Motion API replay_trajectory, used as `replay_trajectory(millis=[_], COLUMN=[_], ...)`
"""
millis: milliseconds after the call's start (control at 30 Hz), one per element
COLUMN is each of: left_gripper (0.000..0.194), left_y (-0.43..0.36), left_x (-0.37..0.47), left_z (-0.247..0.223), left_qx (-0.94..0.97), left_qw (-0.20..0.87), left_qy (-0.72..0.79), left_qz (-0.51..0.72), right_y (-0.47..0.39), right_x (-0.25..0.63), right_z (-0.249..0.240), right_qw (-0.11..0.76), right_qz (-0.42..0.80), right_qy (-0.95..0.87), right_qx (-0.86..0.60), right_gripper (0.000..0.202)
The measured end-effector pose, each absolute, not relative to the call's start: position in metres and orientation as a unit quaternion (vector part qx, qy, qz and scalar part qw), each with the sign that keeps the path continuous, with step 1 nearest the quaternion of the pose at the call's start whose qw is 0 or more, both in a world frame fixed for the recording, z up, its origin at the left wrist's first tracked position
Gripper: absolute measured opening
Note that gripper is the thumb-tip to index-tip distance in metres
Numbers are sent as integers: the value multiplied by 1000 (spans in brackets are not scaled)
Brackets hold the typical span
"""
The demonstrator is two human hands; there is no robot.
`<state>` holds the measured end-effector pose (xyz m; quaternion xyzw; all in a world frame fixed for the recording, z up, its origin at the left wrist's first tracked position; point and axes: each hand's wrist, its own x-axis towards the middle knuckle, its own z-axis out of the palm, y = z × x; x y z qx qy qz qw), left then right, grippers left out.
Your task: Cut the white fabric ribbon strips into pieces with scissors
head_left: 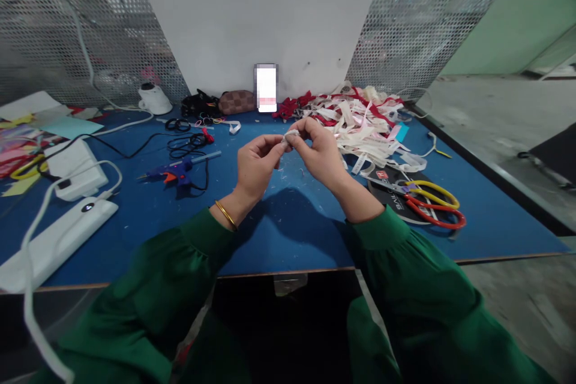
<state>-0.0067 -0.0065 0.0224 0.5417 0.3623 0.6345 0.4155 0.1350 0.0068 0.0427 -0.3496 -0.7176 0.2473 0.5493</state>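
Note:
Above the middle of the blue table, both hands meet at a small whitish piece of fabric [291, 134], mostly hidden by the fingers. My left hand [257, 165] pinches its left side between thumb and fingertips. From the right, my right hand [318, 153] is also closed on it, thumb against index finger. To the right and behind lies a heap of white, pink and red ribbon strips [360, 114]. A blue glue gun [177, 172] with an orange trigger rests on its side to the left.
Scissors [432, 204] with yellow and red handles lie on a black pad [389, 189] at right. A lit phone [266, 89] stands at the back beside a brown checked pouch [236, 102]. At left are a white power strip [76, 168], a long white device [67, 240] and cables.

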Motion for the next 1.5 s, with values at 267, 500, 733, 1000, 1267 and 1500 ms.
replay_trajectory(millis=[267,500,733,1000,1267,1500], left_gripper=[11,18,8,17,22,12], left_y=[-4,1,3,-2,1,4], left_x=[-13,-15,-17,-20,-20,-20], left_z=[21,20,22,25,22,19], left_qx=[617,588,574,645,647,623], left_qw=[308,385,410,303,264,282], left_qy=[391,398,395,398,433,428], left_qz=[609,590,588,578,569,591], right_y=[12,10,16,18,17,16], right_x=[136,140,152,153,153,151], right_z=[36,41,45,45,45,45], right_qw=[539,562,583,584,579,581], right_qz=[314,205,245,263,258,268], right_qy=[-700,-699,-659,-652,-661,-667], right_qx=[-349,-393,-406,-406,-401,-382], right_gripper=[7,11,7,7,7,8])
